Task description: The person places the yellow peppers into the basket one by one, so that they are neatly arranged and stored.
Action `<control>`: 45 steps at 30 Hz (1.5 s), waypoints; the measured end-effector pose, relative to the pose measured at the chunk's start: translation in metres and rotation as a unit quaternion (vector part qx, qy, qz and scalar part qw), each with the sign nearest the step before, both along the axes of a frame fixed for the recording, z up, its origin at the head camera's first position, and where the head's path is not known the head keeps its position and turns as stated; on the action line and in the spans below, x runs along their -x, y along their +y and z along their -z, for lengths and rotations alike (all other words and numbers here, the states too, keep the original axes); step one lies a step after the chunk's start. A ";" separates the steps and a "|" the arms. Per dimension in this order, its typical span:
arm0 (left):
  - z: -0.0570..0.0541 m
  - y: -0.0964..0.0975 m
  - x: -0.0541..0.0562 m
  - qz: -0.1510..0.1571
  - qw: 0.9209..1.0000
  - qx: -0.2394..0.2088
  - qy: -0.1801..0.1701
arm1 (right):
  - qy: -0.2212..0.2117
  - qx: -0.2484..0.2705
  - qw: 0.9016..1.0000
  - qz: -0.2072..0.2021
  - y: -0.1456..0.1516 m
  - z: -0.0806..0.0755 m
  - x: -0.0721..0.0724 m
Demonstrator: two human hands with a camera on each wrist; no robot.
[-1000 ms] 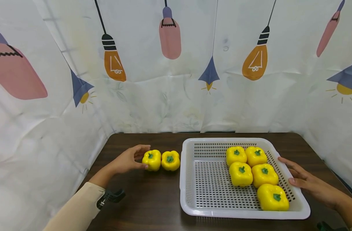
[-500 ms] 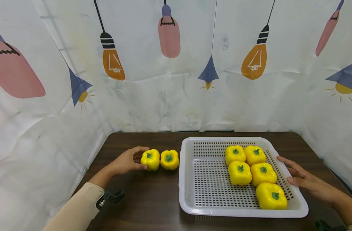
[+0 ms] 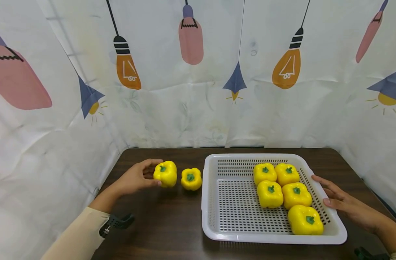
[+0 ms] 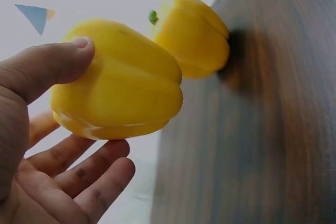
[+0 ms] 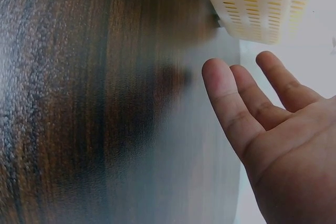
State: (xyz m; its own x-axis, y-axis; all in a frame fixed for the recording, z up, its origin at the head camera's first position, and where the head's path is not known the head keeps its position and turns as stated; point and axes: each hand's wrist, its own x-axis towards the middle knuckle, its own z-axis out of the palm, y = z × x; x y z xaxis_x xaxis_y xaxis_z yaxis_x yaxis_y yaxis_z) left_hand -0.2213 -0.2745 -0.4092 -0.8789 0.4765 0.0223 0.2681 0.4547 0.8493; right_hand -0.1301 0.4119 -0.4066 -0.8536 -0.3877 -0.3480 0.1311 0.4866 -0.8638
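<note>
My left hand (image 3: 134, 179) holds a yellow bell pepper (image 3: 166, 174) between thumb and fingers, raised a little over the table. In the left wrist view the thumb presses one side of that pepper and the fingertips sit beneath it. A second yellow bell pepper (image 3: 191, 179) stands on the table just right of it, left of a white perforated plastic basket (image 3: 269, 238). Several more yellow bell peppers (image 3: 270, 194) with green stems lie in the basket's right half. At the basket's right rim is my right hand (image 3: 347, 206), its fingers extended and loosely spread.
The basket takes up the right half of the dark wooden table (image 3: 159, 231), and its left half shows bare floor. A white curtain (image 3: 172, 115) printed with lamps hangs behind and along the sides. My left wrist wears a black strap (image 3: 116, 223).
My left hand has closed on the left pepper and lifted it, drawing it slightly left and away from the other one. The right hand stays at the basket rim.
</note>
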 end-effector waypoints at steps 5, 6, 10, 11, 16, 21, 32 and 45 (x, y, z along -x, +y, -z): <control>-0.013 0.003 -0.007 -0.009 1.000 -0.022 0.020 | -0.002 -0.006 1.000 -0.003 0.000 0.000 0.002; -0.016 0.006 -0.009 -0.010 0.999 -0.027 0.025 | -0.004 -0.007 1.000 -0.002 0.001 0.000 0.002; -0.026 0.016 -0.018 -0.014 0.999 -0.041 0.032 | -0.002 -0.007 1.000 -0.004 0.003 0.002 0.002; -0.029 0.020 -0.020 -0.015 0.999 -0.041 0.032 | -0.003 -0.007 1.000 -0.003 0.003 0.002 0.002; -0.040 0.037 -0.030 -0.016 0.999 -0.039 0.028 | -0.002 -0.006 1.000 -0.002 0.004 0.003 0.003; -0.047 0.054 -0.034 -0.008 0.999 -0.026 0.042 | 0.004 -0.010 1.000 -0.004 0.004 0.002 0.002; -0.053 0.090 -0.042 0.019 0.998 -0.030 0.049 | 0.003 -0.010 1.000 -0.004 0.004 0.003 0.002; -0.049 0.135 -0.056 0.057 0.997 -0.057 0.018 | 0.004 -0.014 1.000 0.001 0.002 0.002 0.001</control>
